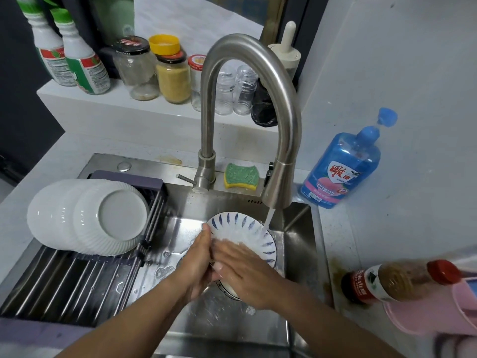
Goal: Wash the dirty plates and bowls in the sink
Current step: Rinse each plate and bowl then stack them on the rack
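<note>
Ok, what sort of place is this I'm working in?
Likely a home kitchen sink area: a steel sink with a running faucet, white bowls on a drying rack, seasoning jars on the ledge. The left hand grips a blue-patterned plate under the stream.

Plate (242,228) in sink (296,228) under faucet (258,81); stacked bowls (87,215) on rack (77,275) left.

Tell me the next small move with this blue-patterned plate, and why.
Probably turn the plate a little under the stream: water hits only its far right rim, while the right hand rubs the near part and the left hand grips the left edge.
</note>
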`<move>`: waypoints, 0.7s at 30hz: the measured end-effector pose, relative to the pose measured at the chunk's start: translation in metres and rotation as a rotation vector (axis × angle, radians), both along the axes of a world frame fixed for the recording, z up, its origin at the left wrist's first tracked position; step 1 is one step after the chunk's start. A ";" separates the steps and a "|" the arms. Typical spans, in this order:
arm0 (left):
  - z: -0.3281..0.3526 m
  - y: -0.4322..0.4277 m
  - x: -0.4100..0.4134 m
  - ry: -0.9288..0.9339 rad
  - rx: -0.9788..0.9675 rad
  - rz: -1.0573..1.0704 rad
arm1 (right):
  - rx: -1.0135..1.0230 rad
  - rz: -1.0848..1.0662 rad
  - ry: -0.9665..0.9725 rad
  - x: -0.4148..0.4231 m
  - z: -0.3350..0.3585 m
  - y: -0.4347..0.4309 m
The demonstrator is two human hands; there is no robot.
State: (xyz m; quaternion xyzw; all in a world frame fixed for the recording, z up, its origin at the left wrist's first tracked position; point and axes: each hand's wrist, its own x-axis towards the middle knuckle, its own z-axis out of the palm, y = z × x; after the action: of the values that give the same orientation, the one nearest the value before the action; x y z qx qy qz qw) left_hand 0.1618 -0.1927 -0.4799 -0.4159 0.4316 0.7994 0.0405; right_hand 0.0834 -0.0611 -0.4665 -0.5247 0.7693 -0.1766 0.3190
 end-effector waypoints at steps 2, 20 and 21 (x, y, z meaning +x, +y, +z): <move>0.002 -0.011 -0.002 -0.014 -0.002 0.036 | -0.011 0.047 0.109 -0.005 -0.003 0.019; 0.003 -0.024 -0.013 -0.170 0.168 0.001 | -0.027 -0.048 -0.136 -0.013 0.017 0.009; 0.003 -0.026 -0.014 -0.193 0.178 0.022 | -0.082 -0.101 -0.104 -0.015 0.014 0.015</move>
State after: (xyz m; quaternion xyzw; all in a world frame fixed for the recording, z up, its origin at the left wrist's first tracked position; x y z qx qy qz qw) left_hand 0.1480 -0.2184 -0.4774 -0.4901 0.3483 0.7914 0.1099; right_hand 0.0683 -0.0458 -0.4522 -0.4879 0.7694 -0.2507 0.3274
